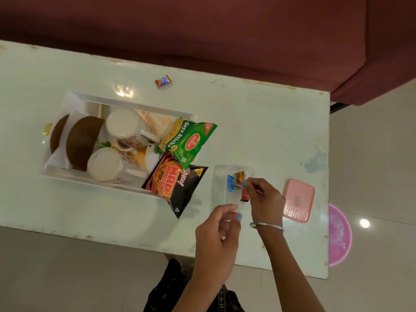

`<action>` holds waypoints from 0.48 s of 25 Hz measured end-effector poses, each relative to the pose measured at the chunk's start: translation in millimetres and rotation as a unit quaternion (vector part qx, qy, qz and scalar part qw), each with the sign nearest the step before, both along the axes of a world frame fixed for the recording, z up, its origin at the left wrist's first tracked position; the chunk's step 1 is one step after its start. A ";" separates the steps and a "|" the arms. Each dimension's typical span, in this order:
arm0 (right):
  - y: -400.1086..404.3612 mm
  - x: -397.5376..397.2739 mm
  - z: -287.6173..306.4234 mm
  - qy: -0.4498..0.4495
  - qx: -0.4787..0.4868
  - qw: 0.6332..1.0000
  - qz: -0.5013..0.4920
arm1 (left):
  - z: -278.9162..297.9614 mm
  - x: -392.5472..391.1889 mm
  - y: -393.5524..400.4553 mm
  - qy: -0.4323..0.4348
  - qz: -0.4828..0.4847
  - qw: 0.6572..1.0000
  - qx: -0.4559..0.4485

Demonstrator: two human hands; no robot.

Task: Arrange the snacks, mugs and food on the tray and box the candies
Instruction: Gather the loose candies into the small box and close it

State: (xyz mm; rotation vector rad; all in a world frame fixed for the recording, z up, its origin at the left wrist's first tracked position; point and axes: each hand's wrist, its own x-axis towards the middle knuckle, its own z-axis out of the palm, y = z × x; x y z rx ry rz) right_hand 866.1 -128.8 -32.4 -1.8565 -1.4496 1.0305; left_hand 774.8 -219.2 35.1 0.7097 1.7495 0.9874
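Note:
A white tray holds two brown buns, two white mugs, a green Soya Sticks packet and a black Bingo packet. To its right stands a small clear candy box with a blue candy and red wrapped candies inside. My right hand hovers over the box, its fingertips pinching a candy there. My left hand hangs just in front of the box, fingers curled and holding nothing. One red candy lies alone near the table's far edge.
The pink box lid lies right of the candy box, near the table's right edge. A gold candy sits left of the tray. A maroon sofa runs behind the table. A pink basin stands on the floor at right.

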 end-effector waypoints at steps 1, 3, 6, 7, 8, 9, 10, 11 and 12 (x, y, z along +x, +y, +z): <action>-2.6 -1.0 -1.1 0.001 -0.001 1.000 0.001 | 6.8 -11.5 5.7 0.001 -0.003 1.000 0.018; -4.4 -4.6 0.2 -0.011 0.003 1.000 -0.009 | 12.3 -40.8 22.6 0.008 0.001 0.999 0.054; -3.3 -12.4 5.3 -0.034 0.025 0.999 -0.022 | 9.6 -89.2 61.3 0.050 0.016 0.995 0.088; -1.7 -15.9 6.3 -0.054 0.034 0.998 -0.025 | 6.8 -107.0 77.9 0.077 0.015 0.993 0.093; 0.2 -18.0 6.5 -0.083 0.033 0.996 -0.026 | 2.7 -124.5 95.8 0.114 0.009 0.989 0.096; 2.2 -19.5 6.1 -0.112 0.017 0.993 -0.024 | -2.2 -142.2 115.2 0.155 0.001 0.983 0.097; 4.2 -20.6 5.3 -0.129 -0.004 0.991 -0.023 | -8.3 -160.7 136.7 0.198 -0.008 0.975 0.096; 5.8 -20.7 5.1 -0.135 -0.023 0.990 -0.024 | -15.2 -178.0 159.3 0.237 -0.023 0.967 0.090; 7.4 -21.4 5.2 -0.139 -0.033 0.989 -0.026 | -22.0 -194.8 182.7 0.275 -0.043 0.957 0.080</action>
